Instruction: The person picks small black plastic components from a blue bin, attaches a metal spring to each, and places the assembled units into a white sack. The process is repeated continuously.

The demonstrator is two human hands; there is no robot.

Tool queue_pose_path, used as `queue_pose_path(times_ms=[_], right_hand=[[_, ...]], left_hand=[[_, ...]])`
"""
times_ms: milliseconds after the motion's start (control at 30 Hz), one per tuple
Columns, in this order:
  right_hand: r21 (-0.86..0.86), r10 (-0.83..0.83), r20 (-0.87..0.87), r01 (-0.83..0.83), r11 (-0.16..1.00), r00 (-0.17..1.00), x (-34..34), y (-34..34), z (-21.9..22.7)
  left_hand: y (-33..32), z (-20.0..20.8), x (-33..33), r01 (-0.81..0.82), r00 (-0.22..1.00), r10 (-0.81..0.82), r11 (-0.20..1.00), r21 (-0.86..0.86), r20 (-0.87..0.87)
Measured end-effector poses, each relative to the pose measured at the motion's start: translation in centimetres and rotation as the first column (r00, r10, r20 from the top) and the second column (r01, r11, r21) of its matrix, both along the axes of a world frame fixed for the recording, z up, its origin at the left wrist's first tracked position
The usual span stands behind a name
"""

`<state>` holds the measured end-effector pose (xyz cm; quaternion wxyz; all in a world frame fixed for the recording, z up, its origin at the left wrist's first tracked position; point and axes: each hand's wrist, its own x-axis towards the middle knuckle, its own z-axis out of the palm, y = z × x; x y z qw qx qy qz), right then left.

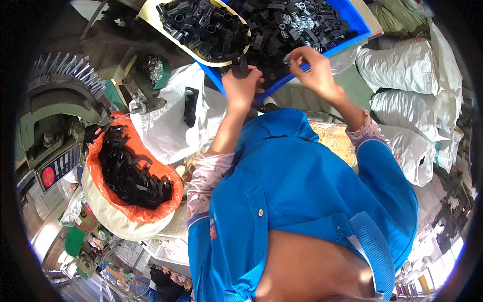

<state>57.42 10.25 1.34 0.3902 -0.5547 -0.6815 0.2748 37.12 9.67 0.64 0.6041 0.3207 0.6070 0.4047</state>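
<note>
My left hand [240,86] is closed around a black plastic part [240,66] at the near edge of a blue bin [271,92]. Just right of it, my right hand [314,70] pinches a small shiny piece [287,59] that looks like a coil spring; the fingers partly hide it. Black plastic pieces [261,45] fill the blue bin beneath both hands. A pile of silver coil springs [301,22] lies on top of them, beyond my right hand. At the bin's left, a cream tray [151,19] holds more black parts with round openings.
An orange-lined sack [176,189] of black curved pieces stands at my left, beside a green machine [37,108] with a row of metal rods. A white bag [166,126] lies between sack and bin. White stuffed sacks [397,65] are stacked on the right.
</note>
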Motion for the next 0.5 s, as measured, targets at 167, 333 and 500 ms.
queue_pose_path(times_ms=[167,333,500], right_hand=[[-0.115,0.057,-0.100,-0.069,0.991,0.993,1.1,0.2,0.0],[0.156,0.281,-0.046,-0.271,0.950,0.959,-0.2,-0.6,1.3],[0.264,0.444,0.023,-0.433,0.862,0.896,-0.1,0.4,1.3]], left_hand=[[-0.4,1.0,0.9,0.101,0.984,-0.117,0.988,0.116,0.135],[-0.7,1.9,1.2,0.210,0.890,-0.148,0.973,-0.100,0.431],[-0.1,1.1,0.5,0.246,0.840,-0.134,0.958,-0.150,0.526]])
